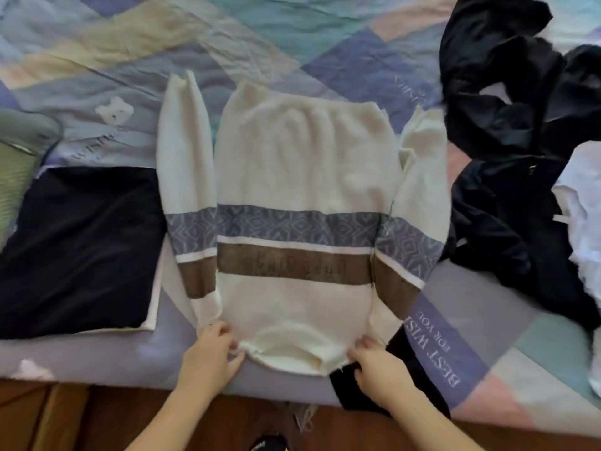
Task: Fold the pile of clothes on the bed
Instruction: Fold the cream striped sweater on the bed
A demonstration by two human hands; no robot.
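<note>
Cream sweater (305, 190) lies flat mid-frame w/ collar nearest the lower edge; left hand (211, 349) & right hand (377, 362) pinch the shoulders (either side of collar).

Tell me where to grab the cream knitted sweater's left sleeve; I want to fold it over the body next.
Probably pinch the left sleeve of the cream knitted sweater at its cuff end, far from you, coming from the outer left side. It lies straight and flat beside the body, with bare quilt around the cuff, away from the folded dark garment.
</note>
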